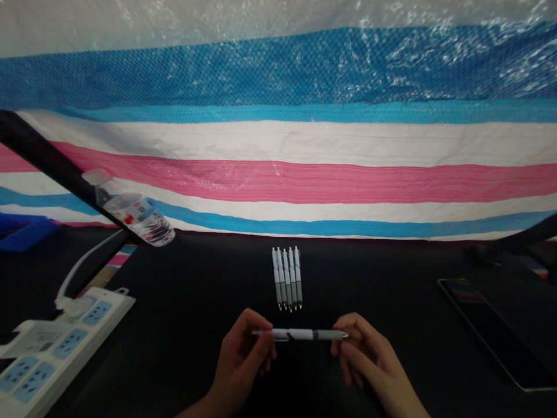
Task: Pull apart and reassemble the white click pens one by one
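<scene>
A white and grey click pen (304, 334) lies level across the space between my hands, its pointed end to the right. My left hand (243, 354) pinches the clicker end between thumb and fingers. At the grey tip end, my right hand (368, 357) has its thumb and forefinger closed around the point. Just beyond, several matching pens (287, 278) lie side by side on the black table (195, 302), tips toward me and clickers away.
To the left sits a white power strip (87, 331) with a plugged-in cable. A clear water bottle (139, 217) stands at the back left, by a dark post (56, 162). On the right is a phone (491, 331). Striped sheeting (304, 180) hangs behind the table.
</scene>
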### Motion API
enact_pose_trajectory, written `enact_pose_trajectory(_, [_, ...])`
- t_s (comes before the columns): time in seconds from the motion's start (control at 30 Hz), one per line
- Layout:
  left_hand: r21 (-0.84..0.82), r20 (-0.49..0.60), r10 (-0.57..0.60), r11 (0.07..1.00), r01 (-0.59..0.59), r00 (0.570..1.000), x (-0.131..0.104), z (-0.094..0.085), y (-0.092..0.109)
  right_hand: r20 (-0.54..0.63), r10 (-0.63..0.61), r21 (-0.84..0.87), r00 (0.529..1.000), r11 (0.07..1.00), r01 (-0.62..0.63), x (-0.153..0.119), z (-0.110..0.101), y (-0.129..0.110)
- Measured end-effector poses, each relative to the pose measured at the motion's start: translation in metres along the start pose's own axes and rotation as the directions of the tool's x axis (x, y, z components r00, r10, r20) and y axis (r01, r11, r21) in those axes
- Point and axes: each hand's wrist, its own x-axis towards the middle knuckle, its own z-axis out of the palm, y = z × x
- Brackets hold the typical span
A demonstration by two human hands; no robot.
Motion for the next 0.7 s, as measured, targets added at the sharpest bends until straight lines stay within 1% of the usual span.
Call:
enact_pose_trajectory(0.13, [0.005, 0.023, 0.003, 1.000, -0.004, 1.000, -0.001, -0.001, -0.004, 0.004, 0.043, -0.011, 0.999, 0.999, -0.043, 0.001, -0.001, 0.004])
enact_pose_trajectory(0.3, [0.028, -0.011, 0.016, 1.000, -0.015, 1.000, 0.001, -0.004, -0.001, -0.009, 0.019, 0.040, 1.000, 0.999, -0.018, 0.001, 0.001, 0.001])
enact_pose_trajectory(0.43, [0.024, -0.062, 0.061, 0.998, -0.059, 0.996, 0.002, -0.009, -0.002, -0.106, -0.062, 0.107, 0.992, 0.991, 0.074, -0.002, -0.001, -0.003])
enact_pose_trajectory(0.57, [0.002, -0.103, 0.126, 0.992, -0.127, 0.987, 0.004, -0.015, -0.006, -0.231, -0.105, 0.157, 0.967, 0.977, 0.143, -0.006, -0.003, -0.002])
enact_pose_trajectory(0.7, [-0.017, -0.132, 0.148, 0.988, -0.151, 0.980, 0.005, -0.017, -0.006, -0.289, -0.128, 0.194, 0.949, 0.963, 0.189, -0.007, -0.007, 0.004])
